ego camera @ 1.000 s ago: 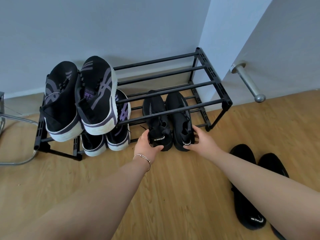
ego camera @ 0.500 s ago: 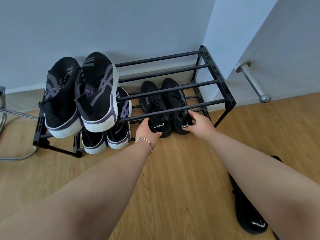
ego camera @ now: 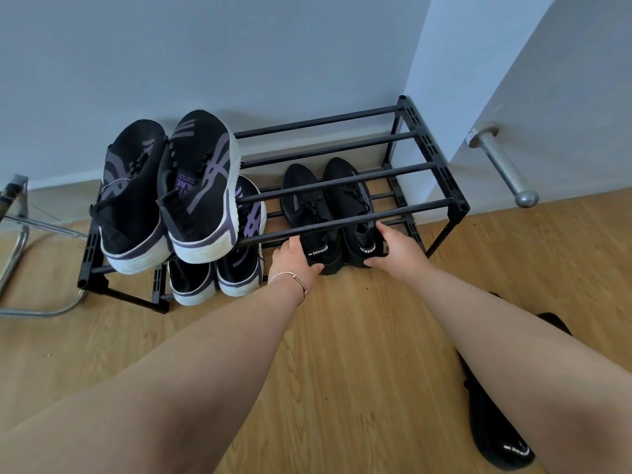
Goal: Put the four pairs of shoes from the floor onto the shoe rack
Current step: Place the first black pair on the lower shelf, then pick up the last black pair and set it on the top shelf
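Note:
A black two-tier shoe rack point(ego camera: 427, 165) stands against the wall. A black-and-purple pair with white soles point(ego camera: 201, 186) lies on the left of its top tier. A second such pair point(ego camera: 236, 268) sits below it on the lower tier. A pair of black knit sneakers point(ego camera: 307, 203) rests on the right of the lower tier, heels toward me. My left hand point(ego camera: 295, 263) grips the heel of the left sneaker, and my right hand point(ego camera: 393, 248) grips the heel of the right one. One black shoe point(ego camera: 496, 436) lies on the floor at the lower right, mostly hidden by my right arm.
A chrome tube frame point(ego camera: 20, 241) stands on the wooden floor left of the rack. A door with a metal handle point(ego camera: 502, 169) is just right of the rack. The right half of the rack's top tier holds no shoes.
Both hands have pushed the black knit sneakers from the floor edge back under the top bars onto the lower tier. My view has moved closer to the rack.

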